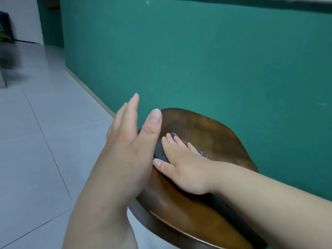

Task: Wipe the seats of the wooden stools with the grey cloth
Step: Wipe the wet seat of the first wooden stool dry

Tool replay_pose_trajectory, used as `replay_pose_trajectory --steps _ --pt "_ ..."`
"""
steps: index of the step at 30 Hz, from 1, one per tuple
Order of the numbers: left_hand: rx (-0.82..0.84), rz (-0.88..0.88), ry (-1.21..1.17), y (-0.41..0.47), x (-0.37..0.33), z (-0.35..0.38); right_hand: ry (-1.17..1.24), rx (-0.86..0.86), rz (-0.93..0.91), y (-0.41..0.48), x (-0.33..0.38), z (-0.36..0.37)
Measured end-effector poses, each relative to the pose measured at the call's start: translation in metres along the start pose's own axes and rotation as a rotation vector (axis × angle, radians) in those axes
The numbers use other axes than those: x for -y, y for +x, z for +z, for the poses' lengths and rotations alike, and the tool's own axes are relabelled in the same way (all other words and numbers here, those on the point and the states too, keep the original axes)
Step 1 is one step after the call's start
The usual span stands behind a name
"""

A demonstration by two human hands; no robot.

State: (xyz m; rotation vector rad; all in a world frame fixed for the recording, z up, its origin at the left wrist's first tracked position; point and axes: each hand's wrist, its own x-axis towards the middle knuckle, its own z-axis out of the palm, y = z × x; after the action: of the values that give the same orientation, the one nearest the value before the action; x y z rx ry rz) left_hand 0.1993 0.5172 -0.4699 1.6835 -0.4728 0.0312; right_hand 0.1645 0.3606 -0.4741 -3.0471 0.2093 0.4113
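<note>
A dark brown wooden stool seat (206, 130) fills the lower middle of the head view, close to the green wall. My right hand (181, 164) lies flat on the grey cloth (159, 150) and presses it onto the seat's left part; most of the cloth is hidden under the palm and fingers. My left hand (129, 133) is raised over the seat's left edge with straight fingers and thumb, holding nothing. It hides part of the seat's rim.
A green wall (197, 60) stands directly behind the stool. Pale grey floor tiles (36, 141) spread to the left. Dark furniture and a plant (5, 36) sit at the far left.
</note>
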Motion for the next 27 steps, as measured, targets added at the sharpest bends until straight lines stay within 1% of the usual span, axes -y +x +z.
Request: replay_pose_trajectory --steps 6,8,12,15,22,23,25,27 --pt "0.168 0.073 0.163 -0.016 -0.011 0.011 0.074 0.046 -0.071 -0.051 0.004 0.012" --pt "0.186 0.087 0.192 -0.022 -0.015 0.010 0.085 0.053 -0.083 -0.066 0.004 0.015" --pt "0.170 0.132 0.291 -0.037 -0.020 0.006 0.066 0.056 -0.102 -0.094 0.003 0.018" --pt "0.179 0.112 0.346 -0.052 -0.027 0.007 0.048 0.014 -0.124 -0.113 -0.001 0.024" --pt "0.243 0.090 0.388 -0.093 -0.055 0.010 0.043 -0.143 -0.155 -0.157 -0.012 0.038" --pt "0.256 0.109 0.408 -0.100 -0.066 0.013 0.063 -0.163 -0.142 -0.173 -0.018 0.038" --pt "0.271 0.094 0.430 -0.108 -0.070 0.010 0.099 -0.161 -0.131 -0.179 -0.023 0.041" --pt "0.312 0.109 0.450 -0.120 -0.081 0.014 0.224 -0.188 -0.081 -0.193 -0.031 0.043"
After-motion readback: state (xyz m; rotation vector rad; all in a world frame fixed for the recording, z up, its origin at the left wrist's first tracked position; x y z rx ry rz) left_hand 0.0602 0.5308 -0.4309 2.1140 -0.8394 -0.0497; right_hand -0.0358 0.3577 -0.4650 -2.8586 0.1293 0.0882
